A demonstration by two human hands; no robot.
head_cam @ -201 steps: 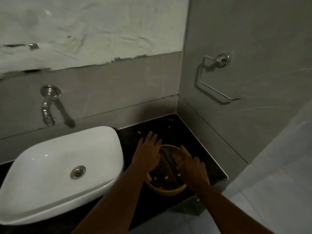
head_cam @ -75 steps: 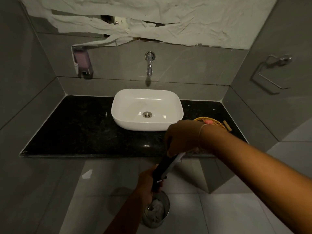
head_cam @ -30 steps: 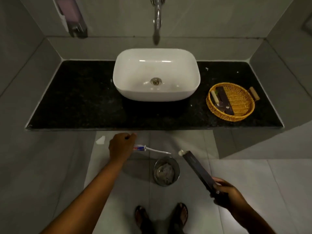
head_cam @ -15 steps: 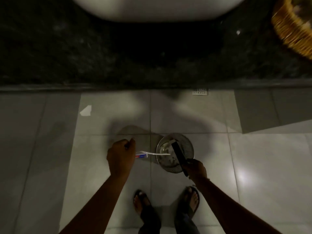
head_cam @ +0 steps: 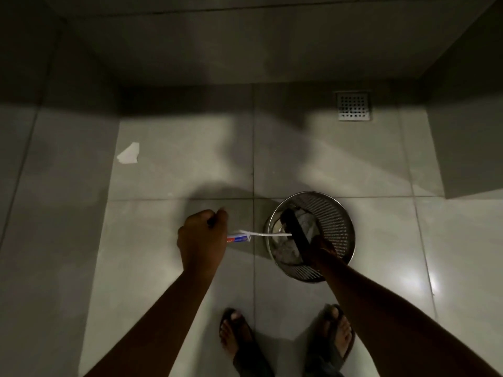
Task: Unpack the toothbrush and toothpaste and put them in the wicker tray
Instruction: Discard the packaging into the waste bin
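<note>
Presently, the left hand [head_cam: 201, 238] is closed around a small toothpaste tube [head_cam: 238, 238] and a white toothbrush [head_cam: 269, 234], both held level above the floor tiles [head_cam: 168, 170]. The right hand [head_cam: 318, 253] grips a dark box [head_cam: 295, 235] angled into the perforated metal bin [head_cam: 337, 227]. A floor drain [head_cam: 353, 106] lies beyond. Sandalled feet [head_cam: 239, 333] below.

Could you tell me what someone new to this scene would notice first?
Probably the right hand lowering a dark box into the metal bin on the floor, right of centre. Beside it, the left hand grips a small toothpaste tube and a white toothbrush.
</note>
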